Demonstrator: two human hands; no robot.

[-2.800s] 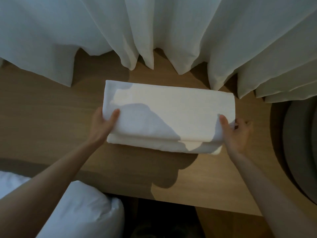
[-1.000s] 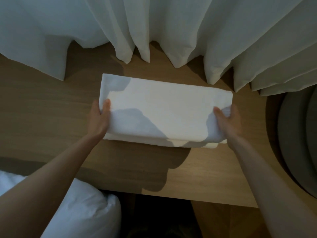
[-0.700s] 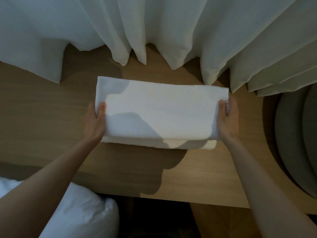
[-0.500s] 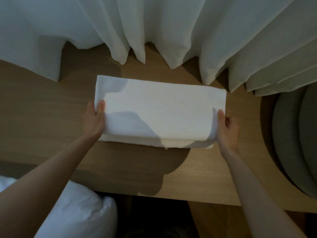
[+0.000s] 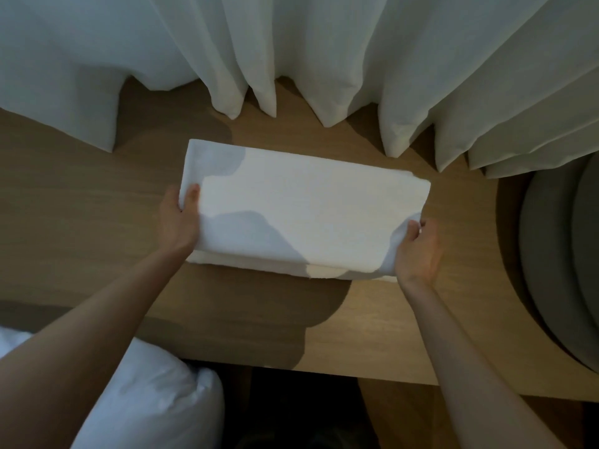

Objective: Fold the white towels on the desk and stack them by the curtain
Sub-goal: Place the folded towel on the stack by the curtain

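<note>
At the left short end of a folded white towel [image 5: 308, 209], the left thumb [image 5: 193, 195] lies flat on top while the other fingers are hidden below, so the left hand [image 5: 178, 222] grips that end. At the near right corner, the fingers [image 5: 413, 230] of the right hand [image 5: 418, 251] curl round the towel's edge and pinch it. Between the hands the towel lies as a thick, flat oblong in the middle of a wooden desk [image 5: 81, 205], long side running left to right, slightly askew. A lower layer juts out along its near edge; whether that is a second towel or an underfold cannot be told. Just beyond, along the desk's far edge, hang the folds of a pale curtain [image 5: 324, 53], near but not touching. Folding looks finished for this bundle, which sits close to the curtain; what seems left is squaring it and letting go. No unfolded towels show on the desk. White bedding [image 5: 146, 400] lies below the near left corner, a grey round seat [image 5: 557, 254] off the right edge.
</note>
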